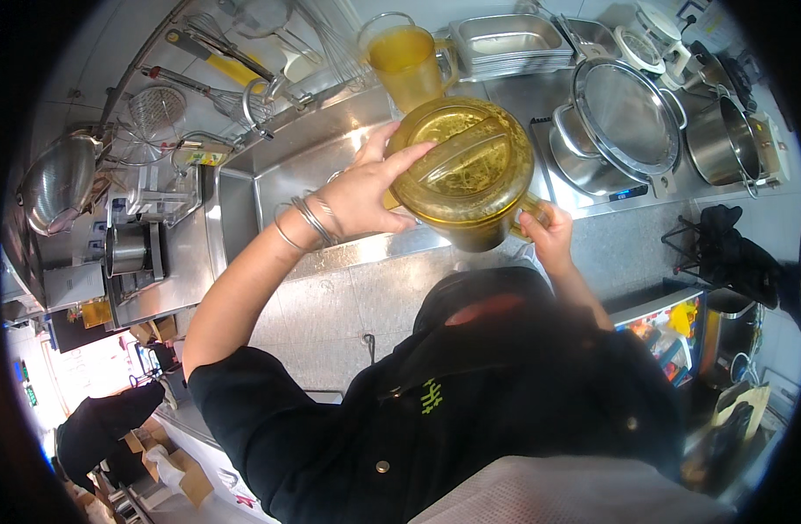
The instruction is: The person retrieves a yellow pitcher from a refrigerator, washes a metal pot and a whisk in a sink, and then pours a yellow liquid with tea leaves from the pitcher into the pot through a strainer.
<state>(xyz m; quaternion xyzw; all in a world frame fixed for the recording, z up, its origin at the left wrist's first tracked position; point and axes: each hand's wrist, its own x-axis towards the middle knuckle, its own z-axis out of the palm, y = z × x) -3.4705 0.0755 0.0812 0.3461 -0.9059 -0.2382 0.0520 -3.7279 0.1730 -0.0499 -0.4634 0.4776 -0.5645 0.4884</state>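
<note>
Both my hands are on a yellow translucent plastic pitcher (475, 229) with a round lid (466, 154) on top. It is held in the air by the front edge of the stainless steel sink (289, 190). My right hand (549, 237) grips the pitcher's handle. My left hand (367, 183) spreads over the lid's left side, with a finger near the lid's raised bar and the thumb lower at the pitcher's side. Drops or moisture show on the lid. A second yellow pitcher (407, 65), without a lid, stands just beyond.
Stacked steel pans (511, 46) sit at the back. To the right, a lidded pot (583, 157) stands on an induction cooker (626, 191), beside another pot (721, 144). A faucet (256, 111) and hanging whisks (223, 98) are at the upper left. A dark-clothed person (105, 426) is at the lower left.
</note>
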